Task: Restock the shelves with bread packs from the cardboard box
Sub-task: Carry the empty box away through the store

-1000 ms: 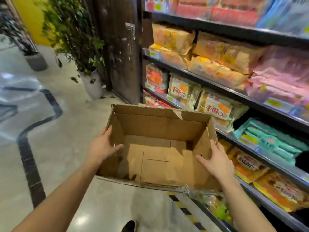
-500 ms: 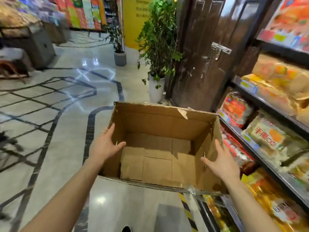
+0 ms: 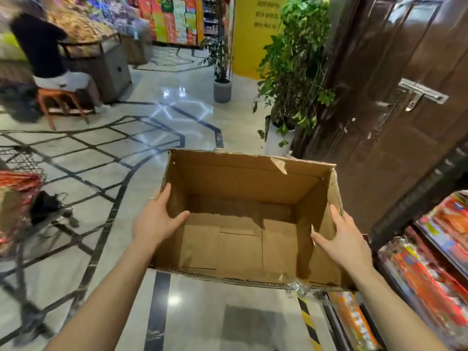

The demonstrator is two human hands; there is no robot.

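Both hands clamp an open cardboard box [image 3: 243,224] held above the shop floor: left hand [image 3: 155,221] on the left wall, thumb inside; right hand [image 3: 344,239] on the right wall. Its brown inside looks bare, rim torn, tape hanging. Shelves [image 3: 435,252] at right, blurred.

Interior of a retail shop, most likely a grocery or snack store. Tiered shelves [image 3: 440,252] at right carry rows of brightly coloured packaged goods. Further racks of packets [image 3: 174,20] line the far wall, and a display counter [image 3: 96,57] at upper left is heaped with loose wares. A wire shopping cart [image 3: 20,173] stands at the left edge. The polished tiled floor [image 3: 106,173] bears dark inlaid lines; potted plants [image 3: 291,72] flank a brown door [image 3: 395,97].
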